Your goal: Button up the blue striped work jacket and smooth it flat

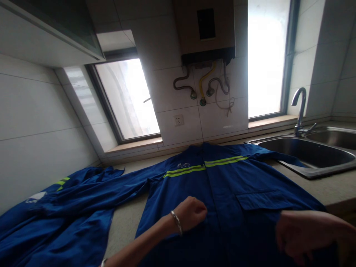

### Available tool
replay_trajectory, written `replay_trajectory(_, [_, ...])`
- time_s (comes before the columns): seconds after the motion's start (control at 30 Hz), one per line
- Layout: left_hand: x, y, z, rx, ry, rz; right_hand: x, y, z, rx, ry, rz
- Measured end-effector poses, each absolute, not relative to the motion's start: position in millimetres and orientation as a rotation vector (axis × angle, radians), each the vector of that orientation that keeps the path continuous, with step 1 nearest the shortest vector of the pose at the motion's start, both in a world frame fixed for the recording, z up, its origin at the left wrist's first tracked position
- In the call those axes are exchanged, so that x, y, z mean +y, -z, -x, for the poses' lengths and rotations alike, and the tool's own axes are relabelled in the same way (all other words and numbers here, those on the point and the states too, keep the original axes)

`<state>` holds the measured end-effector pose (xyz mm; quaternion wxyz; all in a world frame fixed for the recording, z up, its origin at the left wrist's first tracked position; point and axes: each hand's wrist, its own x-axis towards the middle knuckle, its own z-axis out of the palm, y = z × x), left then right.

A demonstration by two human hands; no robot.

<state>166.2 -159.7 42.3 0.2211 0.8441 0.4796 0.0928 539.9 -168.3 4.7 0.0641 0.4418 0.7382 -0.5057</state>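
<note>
A blue work jacket (180, 196) with yellow-green reflective stripes lies spread front up on the counter. My left hand (191, 213), a silver bracelet at its wrist, is closed in a fist over the middle of the jacket's front. Whatever that fist may hold is hidden. At the lower right, my right hand (297, 231) is over the jacket's lower edge, below a pocket flap (264, 200). Its fingers point down and are dark and blurred, so their grip is unclear. One sleeve reaches left; the other hangs over the sink's rim.
A second blue garment (63, 222) lies bunched on the left, under the outstretched sleeve. The double sink (308, 172) with its faucet (300, 111) is at the right on the counter (125, 226). A water heater (207, 29) with pipes hangs on the tiled wall between two windows.
</note>
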Motion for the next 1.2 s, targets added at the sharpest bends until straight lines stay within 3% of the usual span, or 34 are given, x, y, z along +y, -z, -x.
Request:
replay_trajectory(0.07, [-128,-34,-173,1.371,-0.302,-2.399,-142,-22,-501,2.383,1.713,-1.083])
replay_trajectory(0.2, [-58,-19,-175,1.575,-0.216,-2.751,-70,-31,-420,2.826,1.478,-1.178])
replay_trajectory(0.3, [-10,-11,-174,1.677,-0.183,-2.917,-8,-24,-371,3.086,1.138,-1.465])
replay_trajectory(0.43, [37,6,-177,1.956,-0.166,-2.560,53,-12,-328,3.008,0.557,-2.009])
replay_trajectory(0.6, [55,32,-182,1.995,-0.148,-2.431,85,5,-314,2.832,0.510,-2.233])
replay_trajectory(0.73, [54,42,-178,1.994,-0.256,-2.396,104,14,-328,2.800,0.732,-2.225])
replay_trajectory(1.03, [52,38,-179,1.894,-0.578,-2.388,121,31,-364,2.731,1.729,-2.046])
replay_trajectory(1.2, [44,27,-205,1.701,-1.003,-2.027,114,31,-361,2.668,1.900,-2.085])
